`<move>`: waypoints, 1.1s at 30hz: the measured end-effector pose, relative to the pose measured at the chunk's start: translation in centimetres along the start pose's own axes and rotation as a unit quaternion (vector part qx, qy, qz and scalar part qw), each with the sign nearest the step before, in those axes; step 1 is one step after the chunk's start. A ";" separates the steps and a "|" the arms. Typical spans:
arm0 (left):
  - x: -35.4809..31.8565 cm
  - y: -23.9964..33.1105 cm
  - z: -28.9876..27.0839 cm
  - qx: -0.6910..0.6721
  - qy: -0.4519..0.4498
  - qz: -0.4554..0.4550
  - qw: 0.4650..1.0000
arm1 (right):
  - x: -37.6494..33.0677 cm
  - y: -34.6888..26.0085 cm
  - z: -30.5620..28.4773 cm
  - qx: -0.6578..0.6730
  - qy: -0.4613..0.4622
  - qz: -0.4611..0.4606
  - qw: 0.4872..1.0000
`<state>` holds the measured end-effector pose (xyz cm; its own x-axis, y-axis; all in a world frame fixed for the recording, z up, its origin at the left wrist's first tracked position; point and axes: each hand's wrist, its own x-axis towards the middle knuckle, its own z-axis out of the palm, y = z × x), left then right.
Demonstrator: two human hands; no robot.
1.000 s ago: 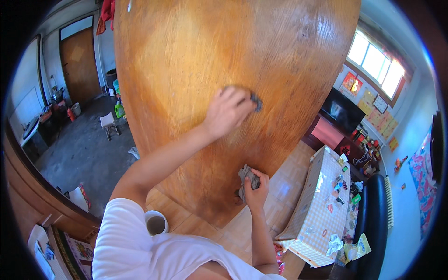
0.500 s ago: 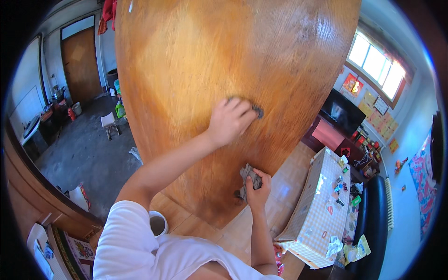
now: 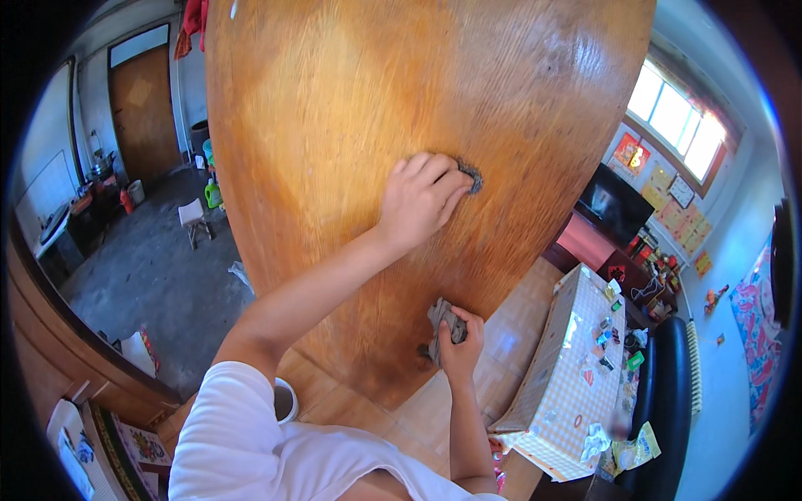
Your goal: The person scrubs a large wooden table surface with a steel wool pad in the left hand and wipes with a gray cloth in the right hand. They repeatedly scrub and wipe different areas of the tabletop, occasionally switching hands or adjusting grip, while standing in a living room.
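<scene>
I see the left hand (image 3: 418,203), curled on a scrubber (image 3: 471,177), slide up; higher wood (image 3: 376,108) gets rubbed; right hand (image 3: 462,351) clutches a rag (image 3: 440,315).

White shirt (image 3: 326,455), short creased sleeve (image 3: 230,417), curved neckline (image 3: 368,470); bare forearms (image 3: 313,292), bare hands (image 3: 419,202).

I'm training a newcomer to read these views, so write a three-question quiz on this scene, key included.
1. Open question: What does the left hand hold at the surface of the large brown wooden panel?
2. True or false: The right hand is empty.
3. Multiple choice: What pattern does the pale fabric tablecloth on the right side of the view have?
a) stripes
b) checks
c) large dots

Key:
1. A dark, wiry scouring pad.
2. False; it holds a crumpled grey cloth.
3. b
</scene>
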<state>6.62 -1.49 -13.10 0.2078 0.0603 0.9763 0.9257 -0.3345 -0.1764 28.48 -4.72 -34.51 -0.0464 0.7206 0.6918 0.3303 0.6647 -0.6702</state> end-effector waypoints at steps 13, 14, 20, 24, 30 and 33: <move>2.6 -1.2 -0.3 -0.026 0.018 -0.038 0.999 | -0.4 -1.0 -0.4 -0.004 0.000 0.013 1.000; 1.3 -1.0 0.0 -0.016 0.007 -0.015 1.000 | -0.4 -1.0 -0.4 -0.013 0.013 0.003 1.000; -5.8 -1.2 -1.7 -0.121 -0.094 -0.044 0.987 | 2.4 -4.6 -2.3 -0.047 0.020 -0.105 0.993; -7.3 -0.8 -4.1 -0.313 -0.190 -0.298 0.882 | 5.7 -8.6 -2.3 0.031 -0.003 -0.124 0.992; -9.5 -0.3 -6.6 -0.428 -0.392 -0.302 0.757 | 9.9 -12.2 2.2 0.072 0.017 -0.169 0.983; -14.1 0.1 -4.4 -0.542 -0.289 -0.371 0.697 | 10.7 -14.6 2.6 0.018 -0.128 -0.217 0.968</move>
<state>2.41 -6.57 -26.31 0.1812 0.8590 0.4787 0.1296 -0.5034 0.8543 20.76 -6.19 -18.04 -0.4063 0.3937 0.8246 0.1950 0.9190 -0.3427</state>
